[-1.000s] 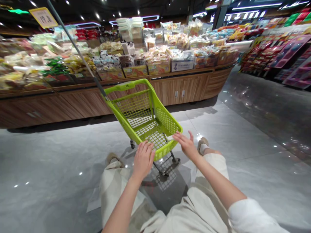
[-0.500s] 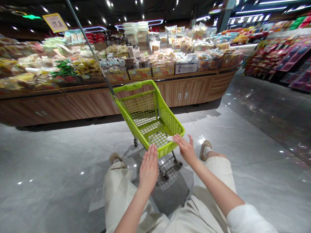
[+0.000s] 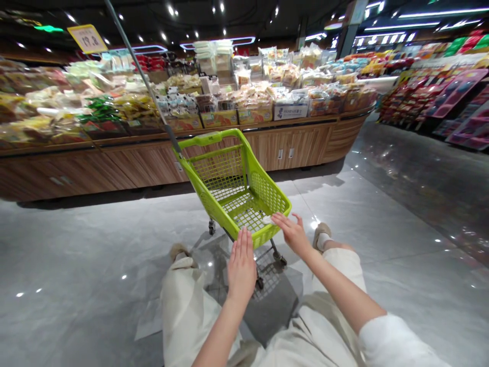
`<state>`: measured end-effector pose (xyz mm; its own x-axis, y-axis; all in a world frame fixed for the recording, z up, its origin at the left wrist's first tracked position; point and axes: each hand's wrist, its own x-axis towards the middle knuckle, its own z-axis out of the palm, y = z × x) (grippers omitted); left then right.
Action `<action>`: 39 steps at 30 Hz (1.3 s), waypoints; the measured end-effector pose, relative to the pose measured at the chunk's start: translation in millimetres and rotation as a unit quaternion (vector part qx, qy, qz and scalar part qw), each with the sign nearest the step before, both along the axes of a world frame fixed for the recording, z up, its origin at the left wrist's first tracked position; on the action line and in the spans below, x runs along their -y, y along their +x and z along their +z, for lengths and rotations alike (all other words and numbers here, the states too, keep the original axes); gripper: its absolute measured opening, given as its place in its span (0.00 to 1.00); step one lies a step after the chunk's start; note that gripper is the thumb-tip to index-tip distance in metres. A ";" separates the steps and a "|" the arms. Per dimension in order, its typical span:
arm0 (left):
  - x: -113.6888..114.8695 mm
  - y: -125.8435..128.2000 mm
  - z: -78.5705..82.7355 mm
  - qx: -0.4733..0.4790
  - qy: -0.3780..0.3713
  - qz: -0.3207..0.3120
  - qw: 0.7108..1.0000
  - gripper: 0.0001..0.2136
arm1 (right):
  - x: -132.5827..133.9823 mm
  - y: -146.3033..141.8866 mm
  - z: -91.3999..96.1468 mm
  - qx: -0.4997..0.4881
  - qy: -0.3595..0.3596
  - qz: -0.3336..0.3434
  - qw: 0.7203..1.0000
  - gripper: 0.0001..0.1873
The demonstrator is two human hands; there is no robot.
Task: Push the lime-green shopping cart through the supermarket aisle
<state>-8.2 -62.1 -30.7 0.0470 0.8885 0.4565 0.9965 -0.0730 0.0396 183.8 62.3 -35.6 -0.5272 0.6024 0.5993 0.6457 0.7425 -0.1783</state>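
A small lime-green plastic shopping cart [image 3: 233, 196] rolls on castors ahead of me, its mesh basket showing nothing but a small white item [image 3: 267, 219] at the near rim. My left hand [image 3: 241, 266] is flat, fingers straight, with the fingertips at or just below the near rim. My right hand [image 3: 292, 234] rests its spread fingertips on the rim beside the white item. A thin grey pole [image 3: 143, 76] rises from the cart's far left corner.
A long wooden-fronted display counter [image 3: 244, 153] piled with bagged foods lies beyond the cart, and a yellow price sign [image 3: 87, 38] hangs at upper left. Red and pink packaged goods fill shelves [image 3: 451, 97] at right. My cream trousers and sandalled feet appear below, on polished grey floor [image 3: 76, 244].
My left hand has uncurled from the rim and its fingers now stand straight. The cart sits slightly farther up and right in view, and the counter has shifted slightly with my head.
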 end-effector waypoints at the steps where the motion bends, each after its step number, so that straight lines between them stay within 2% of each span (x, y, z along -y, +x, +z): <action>1: -0.7 0.3 0.3 0.001 0.001 -0.004 1.000 0.34 | -13.6 13.7 1.2 -0.007 -0.002 -0.022 1.000 0.33; 3: -3.3 4.0 0.7 0.004 0.003 -0.004 1.000 0.34 | -27.0 25.3 3.1 -0.026 -0.013 -0.067 0.997 0.33; 4: -4.8 6.9 0.6 0.006 0.006 0.000 1.000 0.34 | -24.8 21.3 3.5 -0.037 -0.019 -0.086 0.995 0.33; 6: -7.2 12.6 0.2 0.010 0.010 0.012 1.000 0.34 | -4.1 -3.2 2.2 -0.053 -0.026 -0.097 0.993 0.34; 9: -7.9 14.7 -0.8 0.009 0.014 0.025 1.000 0.34 | 39.5 -50.1 -3.3 -0.036 -0.023 -0.033 0.999 0.36; 11: -6.2 10.4 -1.1 0.004 0.013 0.025 1.000 0.35 | 50.8 -61.2 -5.7 -0.006 -0.009 0.022 1.000 0.37; 14: -3.4 0.7 -0.5 -0.005 0.007 0.020 1.000 0.35 | 25.1 -31.7 -3.6 0.013 0.019 0.031 0.999 0.36; 16: -3.0 -2.6 0.7 -0.008 0.002 0.010 1.000 0.35 | -4.6 1.1 0.2 0.006 0.024 -0.010 1.000 0.37; 18: -4.1 -0.9 2.2 -0.003 -0.001 -0.002 1.000 0.34 | -23.9 20.7 3.7 -0.006 0.011 -0.064 0.998 0.36; 20: -6.0 4.3 3.3 0.007 0.001 -0.007 1.000 0.34 | -21.4 14.4 5.4 -0.020 -0.005 -0.113 0.993 0.35; 22: -8.0 10.1 3.3 0.014 0.004 -0.001 1.000 0.33 | 1.6 -14.5 4.2 -0.035 -0.014 -0.133 0.990 0.34; 24: -9.2 13.2 2.0 0.014 0.008 0.008 1.000 0.34 | 31.6 -48.7 0.5 -0.035 -0.014 -0.101 0.994 0.34; 26: -9.4 12.6 -0.1 0.011 0.014 0.013 1.000 0.35 | 51.1 -67.5 -3.8 -0.016 -0.001 -0.037 0.999 0.35; 27: -9.1 11.1 -1.2 0.011 0.018 0.014 1.000 0.35 | 52.9 -67.0 -5.3 -0.001 0.010 -0.007 1.000 0.35; 29: -8.4 7.2 -2.9 0.014 0.024 0.012 1.000 0.35 | 39.3 -46.1 -5.9 0.022 0.033 0.022 0.999 0.35; 32: -7.5 4.1 -3.4 0.019 0.029 0.006 0.999 0.35 | -5.9 8.0 -1.6 0.019 0.050 -0.022 0.998 0.36; 34: -7.7 5.7 -2.6 0.021 0.026 0.000 0.999 0.34 | -29.1 31.0 1.6 0.007 0.040 -0.067 0.997 0.36; 36: -8.1 9.3 -1.5 0.025 0.023 -0.004 0.999 0.34 | -31.3 28.3 3.0 -0.003 0.020 -0.106 0.994 0.35; 39: -8.3 13.5 -0.9 0.029 0.023 -0.004 0.999 0.34 | 4.3 -17.1 1.3 -0.020 -0.001 -0.124 0.992 0.35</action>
